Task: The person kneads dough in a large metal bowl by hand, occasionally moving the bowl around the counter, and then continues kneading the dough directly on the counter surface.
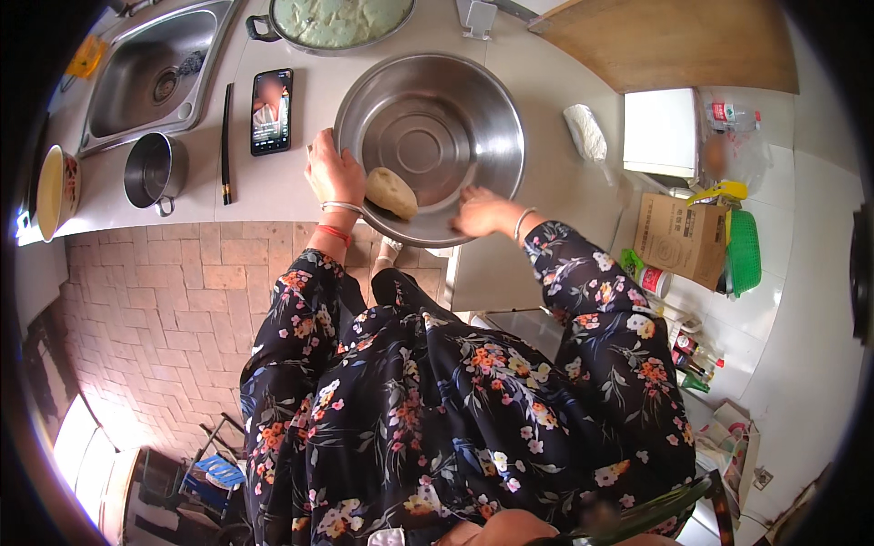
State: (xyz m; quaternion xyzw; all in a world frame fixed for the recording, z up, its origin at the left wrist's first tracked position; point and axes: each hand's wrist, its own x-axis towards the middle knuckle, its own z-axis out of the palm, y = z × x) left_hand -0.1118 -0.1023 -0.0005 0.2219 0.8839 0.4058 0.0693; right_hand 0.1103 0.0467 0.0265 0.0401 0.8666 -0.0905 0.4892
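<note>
A wide stainless steel bowl (pixel 416 143) stands on the counter in front of me. Inside it, against the near left wall, lies a smooth pale lump of dough (pixel 391 194). My left hand (pixel 334 169) holds the bowl by its left rim, beside the dough. Over the near right part of the bowl is my right hand (pixel 480 211), its fingers blurred and pointing inward, apart from the dough. Whether those fingers touch the bowl's wall is not clear.
Left on the counter (pixel 314 89) are a smartphone (pixel 272 112), black chopsticks (pixel 227 143), a metal cup (pixel 156 174), a patterned bowl (pixel 60 193) and a sink (pixel 160 72). A pan with a pale green mass (pixel 341 20) stands behind. At right lies a plastic bag of white powder (pixel 585 131).
</note>
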